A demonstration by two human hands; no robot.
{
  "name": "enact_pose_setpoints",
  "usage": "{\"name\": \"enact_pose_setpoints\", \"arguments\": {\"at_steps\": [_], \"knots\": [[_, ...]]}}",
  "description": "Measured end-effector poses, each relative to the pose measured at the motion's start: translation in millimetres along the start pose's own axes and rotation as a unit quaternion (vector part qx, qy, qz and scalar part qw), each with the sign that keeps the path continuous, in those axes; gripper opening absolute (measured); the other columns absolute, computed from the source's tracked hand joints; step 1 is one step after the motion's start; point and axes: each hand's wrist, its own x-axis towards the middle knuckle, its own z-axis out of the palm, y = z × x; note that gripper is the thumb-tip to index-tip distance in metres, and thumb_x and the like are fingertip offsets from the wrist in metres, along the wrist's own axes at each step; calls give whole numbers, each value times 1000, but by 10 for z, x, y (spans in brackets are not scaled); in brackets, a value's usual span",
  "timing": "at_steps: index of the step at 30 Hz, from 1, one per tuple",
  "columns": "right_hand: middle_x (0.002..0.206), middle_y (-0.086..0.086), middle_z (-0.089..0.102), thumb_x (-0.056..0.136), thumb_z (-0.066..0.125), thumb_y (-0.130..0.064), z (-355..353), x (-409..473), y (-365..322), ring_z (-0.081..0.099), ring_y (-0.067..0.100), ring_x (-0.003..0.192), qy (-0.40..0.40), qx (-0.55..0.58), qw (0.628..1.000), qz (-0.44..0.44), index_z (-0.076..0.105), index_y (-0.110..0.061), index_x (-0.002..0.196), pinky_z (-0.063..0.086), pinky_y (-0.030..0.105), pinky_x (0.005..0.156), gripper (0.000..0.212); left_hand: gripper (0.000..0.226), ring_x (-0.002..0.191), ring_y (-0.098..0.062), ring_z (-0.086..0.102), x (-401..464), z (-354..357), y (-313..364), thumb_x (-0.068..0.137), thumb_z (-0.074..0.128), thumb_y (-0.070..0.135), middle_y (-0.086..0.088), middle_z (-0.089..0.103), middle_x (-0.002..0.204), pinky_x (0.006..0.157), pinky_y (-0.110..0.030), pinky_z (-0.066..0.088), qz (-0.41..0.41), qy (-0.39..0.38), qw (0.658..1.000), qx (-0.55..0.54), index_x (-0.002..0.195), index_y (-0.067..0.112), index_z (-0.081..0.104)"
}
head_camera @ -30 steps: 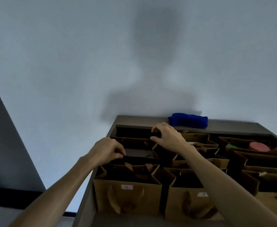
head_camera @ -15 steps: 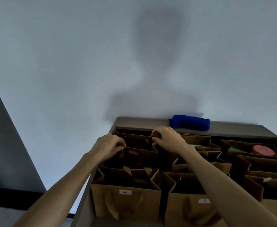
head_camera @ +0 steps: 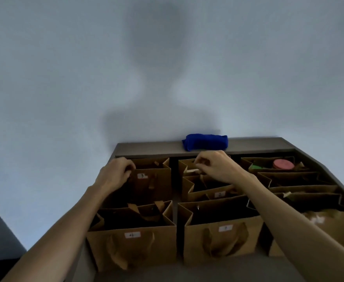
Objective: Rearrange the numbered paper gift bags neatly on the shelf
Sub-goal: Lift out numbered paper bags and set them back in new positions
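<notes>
While both grips pinch bag rims, red disc (head_camera: 283, 165) inside far-right bag (head_camera: 268, 169).

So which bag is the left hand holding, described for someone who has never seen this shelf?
Find the grey shelf against the wall, with the blue cloth on its back ledge. In the leftmost column of brown paper bags, it is the rear one, behind the bag marked 4. The left hand grips its rim, and its white label reads 3.

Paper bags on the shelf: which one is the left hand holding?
The bag labelled 3, at the back of the left column. The left hand grips its top left edge; the bag labelled 4 in front of it is untouched.
</notes>
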Motion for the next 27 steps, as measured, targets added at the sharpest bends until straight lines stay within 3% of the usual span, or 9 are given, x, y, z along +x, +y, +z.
{"name": "enact_pose_setpoints", "arguments": {"at_steps": [3,5,8,13,17,20,23,27], "knots": [[94,-13,68,96,62,-25,-130,-267,48,64,-4,85,-22,9,999,-21,69,-23,104,50,16,78,11,16,103,-10,55,-80,-28,136,90,64,21,7,60,114,86,-29,50,42,44,997,-37,104,26,68],[92,-18,66,96,62,-27,-188,-455,62,64,-6,85,-29,17,999,-31,69,-24,104,50,13,74,11,13,95,-1,53,-155,-78,294,91,63,23,10,61,109,82,-18,47,78,55,993,-75,102,26,69],[93,-17,68,95,63,-28,-218,-697,85,66,-5,87,-55,24,998,-36,69,-26,104,54,15,79,11,15,85,9,53,-322,-153,605,92,62,26,13,64,105,70,-5,40,112,30,985,-127,104,25,71],[112,-13,66,95,62,-35,-142,-915,221,61,-2,102,-117,-34,992,-22,67,-29,113,52,24,93,20,21,94,10,56,-508,-68,1013,93,58,33,19,61,112,75,-9,42,144,-69,972,-172,112,31,65],[122,-8,66,97,60,-28,-69,-985,261,61,2,110,-116,-51,992,-25,66,-26,118,53,32,97,22,24,95,5,60,-530,40,1201,93,57,36,13,64,114,79,-19,51,154,-120,966,-168,116,31,63],[128,-9,62,97,59,-27,-64,-1092,211,56,-2,114,-99,-59,992,-43,68,-24,113,50,26,98,19,24,91,1,64,-612,82,1270,93,57,36,11,67,108,82,-29,57,161,-155,961,-164,114,30,63],[117,-13,63,96,59,-31,-58,-1263,201,55,-6,103,-78,-75,992,-59,68,-27,111,51,21,91,18,22,92,2,64,-745,90,1318,92,57,38,13,67,106,83,-28,56,179,-156,957,-165,110,31,66],[110,-15,63,95,59,-33,-37,-1472,229,54,-7,102,-64,-66,992,-85,68,-29,109,48,17,91,17,23,97,4,62,-888,54,1407,90,57,39,14,66,107,84,-23,54,202,-160,947,-191,107,28,67]]}}
